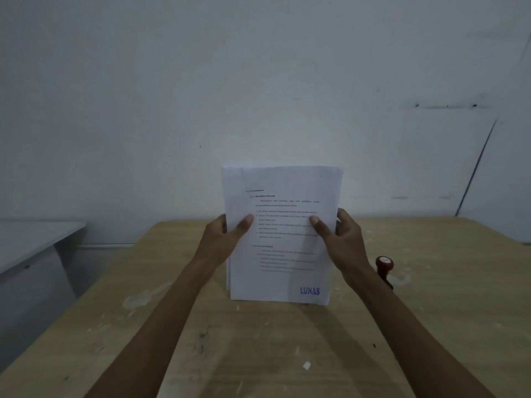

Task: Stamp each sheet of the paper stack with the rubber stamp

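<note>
I hold a stack of white printed sheets [283, 185] upright, its bottom edge resting on the wooden table [448, 297]. The front sheet carries a blue "LUNAS" stamp mark [309, 291] at its lower right corner. My left hand [227, 237] grips the stack's left edge, thumb on the front. My right hand [339, 237] grips the right edge in the same way. The rubber stamp [384, 268], red-topped with a dark body, stands on the table just right of my right wrist, partly hidden behind it.
A grey desk [34, 242] stands to the left, separated from the table by a gap. A pale wall [258, 81] rises directly behind the table. A small white paper scrap [306, 365] lies on the table near me.
</note>
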